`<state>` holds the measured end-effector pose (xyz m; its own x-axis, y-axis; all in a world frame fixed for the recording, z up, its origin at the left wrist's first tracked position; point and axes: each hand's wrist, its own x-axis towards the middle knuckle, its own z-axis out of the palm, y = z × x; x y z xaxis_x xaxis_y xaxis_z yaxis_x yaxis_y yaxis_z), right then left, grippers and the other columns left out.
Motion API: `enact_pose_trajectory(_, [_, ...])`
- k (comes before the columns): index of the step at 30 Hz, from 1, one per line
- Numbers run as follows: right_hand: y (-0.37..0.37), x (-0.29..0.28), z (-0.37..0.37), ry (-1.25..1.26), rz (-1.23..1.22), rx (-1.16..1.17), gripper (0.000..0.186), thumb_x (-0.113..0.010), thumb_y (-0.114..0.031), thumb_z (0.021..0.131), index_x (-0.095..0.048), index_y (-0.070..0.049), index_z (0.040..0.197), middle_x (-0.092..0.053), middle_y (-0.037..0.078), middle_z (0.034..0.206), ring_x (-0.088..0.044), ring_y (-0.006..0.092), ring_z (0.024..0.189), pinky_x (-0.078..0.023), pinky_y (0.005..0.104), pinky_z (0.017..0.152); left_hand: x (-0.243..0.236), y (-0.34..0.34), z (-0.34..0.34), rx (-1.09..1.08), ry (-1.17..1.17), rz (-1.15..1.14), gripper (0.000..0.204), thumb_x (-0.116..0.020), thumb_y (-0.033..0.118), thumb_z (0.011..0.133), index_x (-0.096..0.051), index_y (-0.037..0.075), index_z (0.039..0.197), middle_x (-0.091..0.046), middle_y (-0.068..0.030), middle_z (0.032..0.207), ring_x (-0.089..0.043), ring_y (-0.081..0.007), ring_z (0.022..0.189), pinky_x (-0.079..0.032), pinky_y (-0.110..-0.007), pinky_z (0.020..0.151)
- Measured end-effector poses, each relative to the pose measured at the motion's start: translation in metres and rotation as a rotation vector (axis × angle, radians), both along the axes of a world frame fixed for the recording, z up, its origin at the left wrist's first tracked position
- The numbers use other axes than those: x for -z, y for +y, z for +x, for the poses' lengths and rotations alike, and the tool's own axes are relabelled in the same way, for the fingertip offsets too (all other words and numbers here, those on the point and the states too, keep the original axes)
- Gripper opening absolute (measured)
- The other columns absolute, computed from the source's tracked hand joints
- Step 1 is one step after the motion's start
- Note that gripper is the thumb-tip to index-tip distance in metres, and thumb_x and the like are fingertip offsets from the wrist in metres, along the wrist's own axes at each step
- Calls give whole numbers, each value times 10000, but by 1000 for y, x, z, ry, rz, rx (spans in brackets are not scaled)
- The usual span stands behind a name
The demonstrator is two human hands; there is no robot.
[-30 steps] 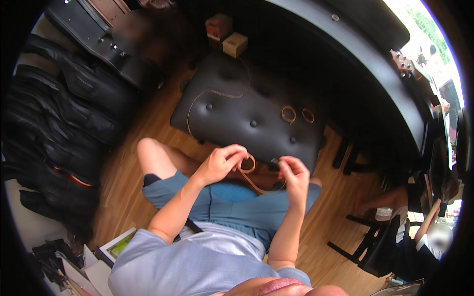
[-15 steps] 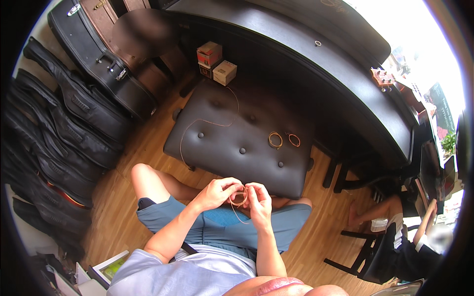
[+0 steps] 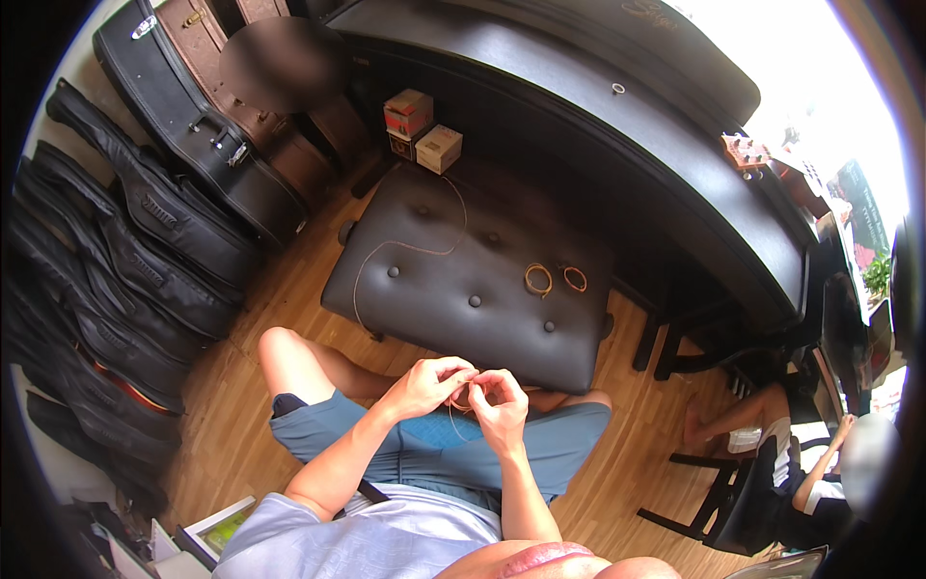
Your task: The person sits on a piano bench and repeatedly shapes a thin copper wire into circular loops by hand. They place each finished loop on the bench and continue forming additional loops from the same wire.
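My left hand (image 3: pixel 431 385) and my right hand (image 3: pixel 501 409) meet above my lap, thumbs and fingertips pinched together. Between them is a small coil of thin copper-coloured string (image 3: pixel 462 405), like an instrument string, partly hidden by the fingers. A loose end of it hangs below. Just beyond my knees stands a black padded bench (image 3: pixel 429 309). Two more coils lie on its right side, a yellowish coiled string (image 3: pixel 527 281) and an orange-brown coiled string (image 3: pixel 585 282). A long uncoiled string (image 3: pixel 395 242) curves across the bench's left half.
Small boxes (image 3: pixel 439 148) are stacked behind the bench, below a black piano (image 3: pixel 540 77). Black instrument bags (image 3: pixel 154 203) and hard cases (image 3: pixel 207 135) line the left. An instrument headstock (image 3: pixel 745 152) shows at right. Another person (image 3: pixel 772 434) sits on a black chair (image 3: pixel 719 492).
My hands have dropped slightly and now cover more of the coil, whose loop showed more openly before. At right, the other person's arm and head have shifted.
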<state>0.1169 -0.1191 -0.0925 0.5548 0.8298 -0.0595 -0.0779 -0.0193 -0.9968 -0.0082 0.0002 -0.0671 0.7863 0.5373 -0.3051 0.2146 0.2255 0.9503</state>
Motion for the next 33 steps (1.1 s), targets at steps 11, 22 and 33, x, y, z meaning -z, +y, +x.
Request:
enact_pose_trajectory(11, [-1, -8, 21, 106, 150, 342, 87, -718, 3, 907, -688, 5, 989, -687, 70, 970, -624, 122, 859, -522, 264, 746, 14, 3, -2, -65, 33, 57, 194, -588, 184, 1028, -700, 26, 1035, -603, 35, 719, -537, -35, 649, -458, -220, 588])
enact_pose_trajectory(22, [-16, -30, 82, 203, 317, 552, 272, -681, -69, 963, -594, 10, 1208, -695, 128, 1028, -667, 144, 796, -546, 241, 617, 9, 5, -2, 24, 154, 188, 228, -615, 226, 1014, -723, 31, 1064, -618, 2, 691, -556, -62, 633, -472, -252, 620])
enact_pose_trajectory(33, [-10, -10, 25, 355, 247, 138, 814, -691, -34, 938, -185, -33, 1577, -459, 272, 1461, -630, 269, 1158, -590, 334, 856, 5, 3, 0, -106, -73, -12, 227, -619, 229, 1024, -712, 27, 1069, -647, -3, 765, -582, -61, 678, -496, -222, 613])
